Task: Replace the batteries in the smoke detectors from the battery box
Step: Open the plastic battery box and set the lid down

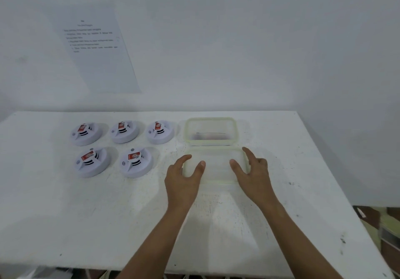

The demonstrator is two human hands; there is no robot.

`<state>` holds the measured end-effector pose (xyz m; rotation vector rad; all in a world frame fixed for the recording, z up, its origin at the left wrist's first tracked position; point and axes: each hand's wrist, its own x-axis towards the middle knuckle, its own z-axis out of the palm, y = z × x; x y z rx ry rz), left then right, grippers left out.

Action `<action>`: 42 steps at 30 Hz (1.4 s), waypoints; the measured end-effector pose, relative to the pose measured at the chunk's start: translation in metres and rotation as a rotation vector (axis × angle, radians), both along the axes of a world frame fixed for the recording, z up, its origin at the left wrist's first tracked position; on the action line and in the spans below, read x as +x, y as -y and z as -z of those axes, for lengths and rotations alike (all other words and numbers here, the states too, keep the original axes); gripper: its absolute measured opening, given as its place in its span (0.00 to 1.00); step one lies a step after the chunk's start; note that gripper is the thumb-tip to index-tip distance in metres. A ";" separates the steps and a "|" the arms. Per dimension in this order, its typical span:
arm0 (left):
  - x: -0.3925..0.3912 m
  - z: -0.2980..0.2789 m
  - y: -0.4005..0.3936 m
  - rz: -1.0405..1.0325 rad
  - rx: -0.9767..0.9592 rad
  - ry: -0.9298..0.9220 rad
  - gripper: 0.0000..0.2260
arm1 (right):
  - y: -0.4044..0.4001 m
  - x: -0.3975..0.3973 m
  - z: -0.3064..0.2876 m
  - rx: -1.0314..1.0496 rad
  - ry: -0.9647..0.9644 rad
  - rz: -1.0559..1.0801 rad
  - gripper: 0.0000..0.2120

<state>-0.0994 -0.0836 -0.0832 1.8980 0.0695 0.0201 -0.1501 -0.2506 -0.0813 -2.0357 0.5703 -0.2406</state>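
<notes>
Several white round smoke detectors (136, 162) with red labels lie in two rows on the left half of the white table (86, 213). A clear battery box (211, 131) with a pale yellow-green rim stands at the back centre, its contents blurred. Its clear lid (216, 166) lies flat on the table just in front of it. My left hand (184, 177) rests at the lid's left edge, fingers spread. My right hand (252, 170) is at the lid's right edge, fingers spread too. Neither hand holds anything.
A printed paper sheet (97, 49) hangs on the white wall behind the table. The table's right edge runs diagonally down to the right, with shelving (387, 231) beyond it.
</notes>
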 end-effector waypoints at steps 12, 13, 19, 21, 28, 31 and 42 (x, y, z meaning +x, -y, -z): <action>0.015 -0.007 -0.008 0.116 0.182 0.026 0.31 | -0.001 0.006 -0.009 -0.028 -0.020 -0.081 0.27; 0.014 -0.008 -0.009 0.125 0.191 0.027 0.33 | -0.001 0.005 -0.011 -0.036 -0.018 -0.076 0.27; -0.026 -0.022 -0.022 0.167 0.212 0.110 0.37 | -0.007 -0.034 -0.026 -0.175 0.071 -0.045 0.27; -0.050 -0.019 -0.032 0.185 0.209 0.132 0.37 | -0.015 -0.059 -0.020 -0.184 0.075 -0.087 0.29; -0.114 0.021 -0.061 0.240 0.318 0.118 0.38 | -0.031 -0.123 0.022 -0.222 -0.050 -0.166 0.32; -0.109 0.032 -0.060 0.252 0.479 0.071 0.39 | -0.032 -0.118 0.029 -0.315 -0.162 -0.201 0.32; -0.085 0.035 -0.053 0.194 0.722 0.061 0.33 | -0.036 -0.088 0.037 -0.580 -0.124 -0.144 0.34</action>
